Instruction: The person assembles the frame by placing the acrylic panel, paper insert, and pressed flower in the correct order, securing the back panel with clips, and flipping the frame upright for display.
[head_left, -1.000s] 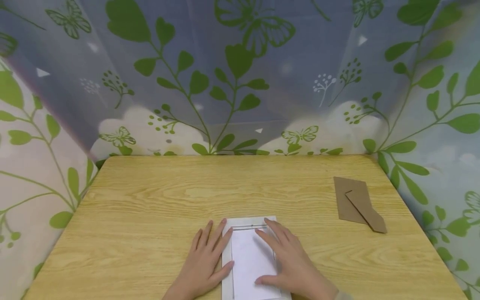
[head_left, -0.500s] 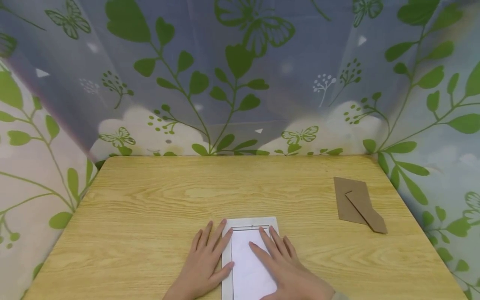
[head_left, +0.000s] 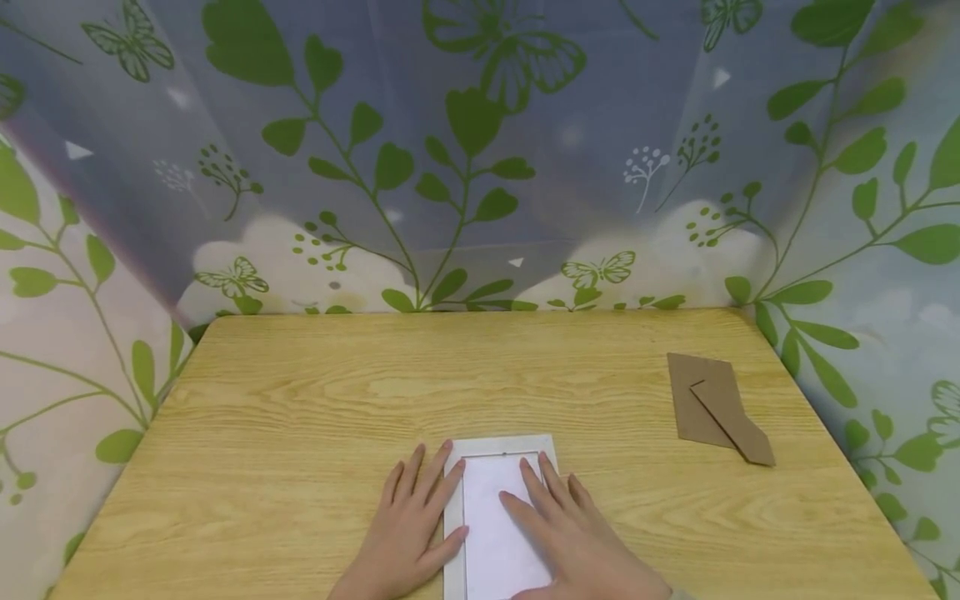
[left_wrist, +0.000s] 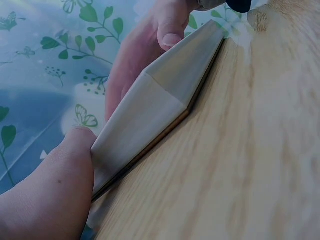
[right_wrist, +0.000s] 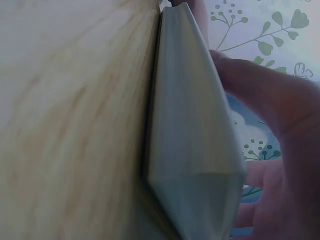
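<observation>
A white picture frame (head_left: 512,444) lies on the table near its front edge, with a white sheet of paper (head_left: 495,517) inside its border. My left hand (head_left: 408,521) rests on the frame's left border, fingers extended and fingertips near the far left corner. Spread over the sheet's right part and the right border is my right hand (head_left: 570,533), its fingers fairly straight. Both wrist views show the thick pale side of the frame, in the left one (left_wrist: 145,120) and in the right one (right_wrist: 195,110). The frame's near end is out of the head view.
A brown backing board (head_left: 701,417) with a folding stand leg (head_left: 735,425) lies at the right of the wood-grain table (head_left: 337,392). Cloth printed with leaves and butterflies (head_left: 480,167) hangs behind the table and on both sides.
The right hand has shifted from the far right corner down and inward onto the sheet. The sheet's far edge now sits closer to the frame's far border. The left hand stays put.
</observation>
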